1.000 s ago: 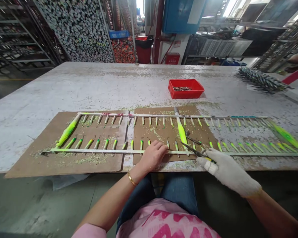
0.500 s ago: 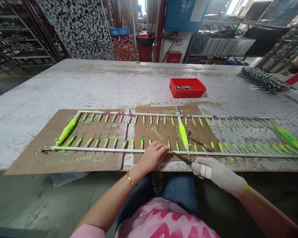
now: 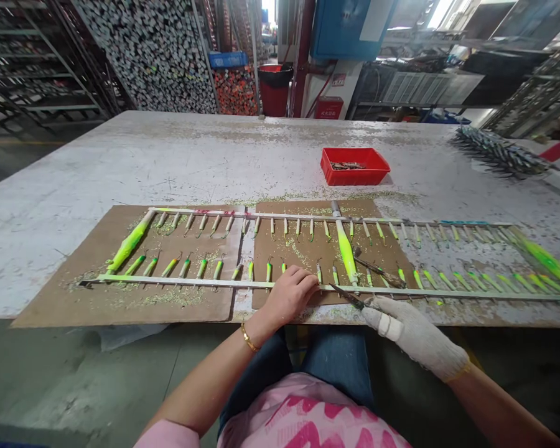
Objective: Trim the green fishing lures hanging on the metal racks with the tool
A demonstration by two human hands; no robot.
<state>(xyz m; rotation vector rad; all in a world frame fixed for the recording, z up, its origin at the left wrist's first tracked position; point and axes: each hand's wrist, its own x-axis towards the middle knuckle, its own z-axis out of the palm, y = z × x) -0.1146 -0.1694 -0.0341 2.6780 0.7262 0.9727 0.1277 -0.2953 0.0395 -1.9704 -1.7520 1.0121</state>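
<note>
Head view: left hand [image 3: 289, 295] rests on a metal bar [image 3: 205, 282] of neon-green lures [image 3: 130, 246], gloved right hand [image 3: 413, 333] grips a pointed tool [image 3: 348, 297]

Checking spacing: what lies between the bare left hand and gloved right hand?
Head view: a metal strip, small green-tipped pieces on it, and the pointed dark tool the right hand holds.

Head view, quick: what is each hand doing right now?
Left hand: curled on the metal strip; cannot tell whether gripping it.
Right hand: gloved, closed, holding a pointed metal tool.
</note>
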